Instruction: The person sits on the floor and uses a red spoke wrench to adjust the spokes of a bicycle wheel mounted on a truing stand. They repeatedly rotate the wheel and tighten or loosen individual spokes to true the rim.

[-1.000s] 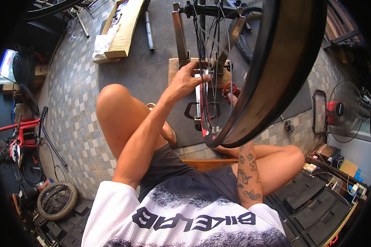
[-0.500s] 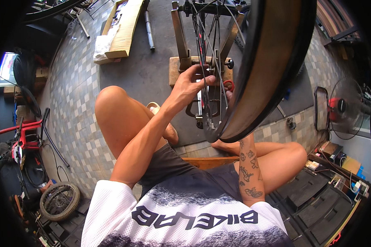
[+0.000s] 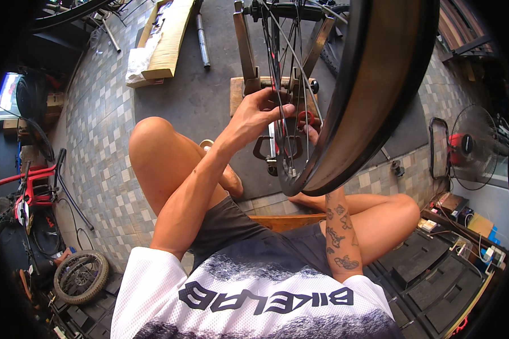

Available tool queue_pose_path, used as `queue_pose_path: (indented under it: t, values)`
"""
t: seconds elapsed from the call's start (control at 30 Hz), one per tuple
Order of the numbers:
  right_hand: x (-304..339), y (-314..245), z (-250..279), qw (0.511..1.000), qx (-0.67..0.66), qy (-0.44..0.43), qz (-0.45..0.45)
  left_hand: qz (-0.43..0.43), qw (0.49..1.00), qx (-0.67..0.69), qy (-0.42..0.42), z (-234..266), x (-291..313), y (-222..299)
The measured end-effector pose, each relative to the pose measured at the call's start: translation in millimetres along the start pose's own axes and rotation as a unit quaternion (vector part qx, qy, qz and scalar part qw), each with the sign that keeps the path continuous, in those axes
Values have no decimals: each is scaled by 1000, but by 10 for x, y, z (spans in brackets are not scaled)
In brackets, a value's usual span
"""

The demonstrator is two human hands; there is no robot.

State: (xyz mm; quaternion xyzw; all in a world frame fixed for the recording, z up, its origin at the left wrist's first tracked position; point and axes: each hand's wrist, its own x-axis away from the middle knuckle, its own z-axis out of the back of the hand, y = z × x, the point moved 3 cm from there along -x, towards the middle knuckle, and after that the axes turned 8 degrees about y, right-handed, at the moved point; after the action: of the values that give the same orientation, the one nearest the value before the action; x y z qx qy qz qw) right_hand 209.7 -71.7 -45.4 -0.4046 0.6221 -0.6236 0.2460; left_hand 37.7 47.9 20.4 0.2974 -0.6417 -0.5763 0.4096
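A bicycle wheel with a broad dark rim (image 3: 373, 85) stands upright in a metal truing stand (image 3: 244, 48), which is fixed to a wooden block (image 3: 237, 96). At the wheel's left side, my left hand (image 3: 260, 116) has its fingers and thumb curled round a thin spoke; some fingertips are hidden behind the spokes. My right hand (image 3: 311, 133) reaches up behind the rim and grips a small, round red spoke wrench (image 3: 306, 117) among the spokes. The rim hides my right wrist and most of that hand.
An open cardboard box (image 3: 172, 42) and a metal tube (image 3: 202, 42) lie on the dark mat ahead. At left are a red bike frame (image 3: 39, 195) and a small tyred wheel (image 3: 81, 277). To the right stand a fan (image 3: 470, 144) and black cases (image 3: 430, 277).
My right hand and the red spoke wrench have shifted slightly left, and more of the fingers shows between the spokes. My left hand stays at the spokes.
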Motion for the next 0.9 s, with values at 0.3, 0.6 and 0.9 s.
queue_pose_path:
  t: [0.3,0.6,0.9]
  values:
    - [73,-29,-133,997,32,-71,8,35,999,29,-21,-32,193,239]
    - [15,87,-173,981,-51,-173,-66,30,999,20,-16,4,216,169]
    - [115,122,-249,944,-183,-221,-160,8,994,16,-105,129,222,-101]
